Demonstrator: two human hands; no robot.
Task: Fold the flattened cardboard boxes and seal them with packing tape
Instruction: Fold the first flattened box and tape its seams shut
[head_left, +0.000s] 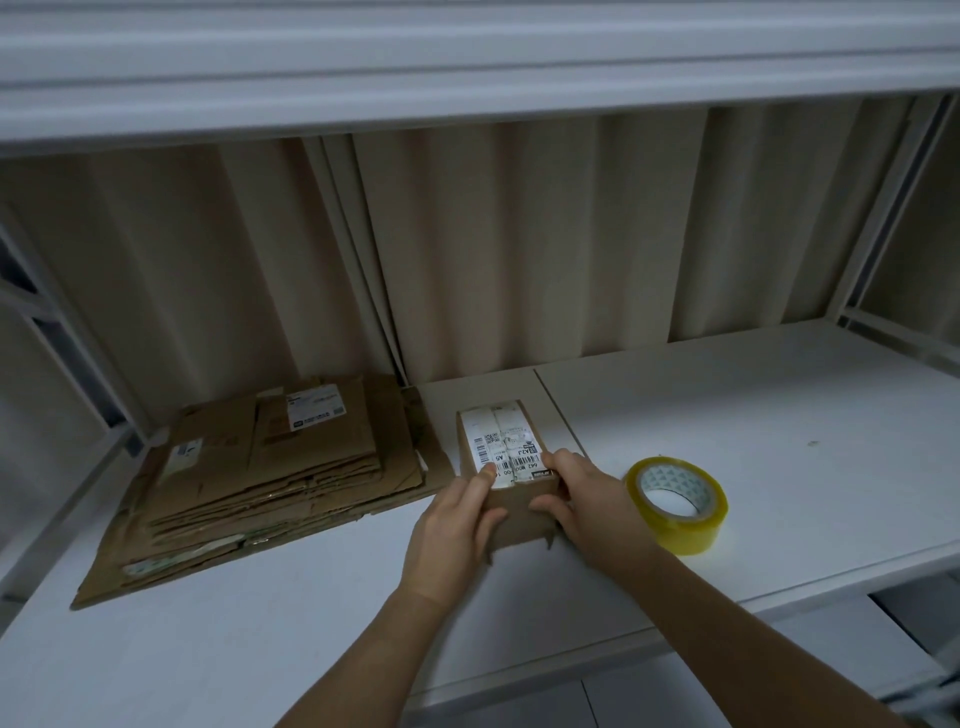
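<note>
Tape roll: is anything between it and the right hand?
Nothing visible. The tape roll lies on the bare shelf just right of the right hand, which, with the left hand, grips the box.

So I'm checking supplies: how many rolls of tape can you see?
1: a yellowish tape roll lying flat on the white shelf, just right of the small box both hands hold. No others visible.

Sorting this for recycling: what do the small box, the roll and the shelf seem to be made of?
Small box: brown matte cardboard with a raw edge, white paper labels on top. Roll: glossy, yellowish see-through plastic tape on a white printed core, probably card. Shelf: smooth white board, perhaps laminate or painted metal; the picture cannot settle which.
</note>
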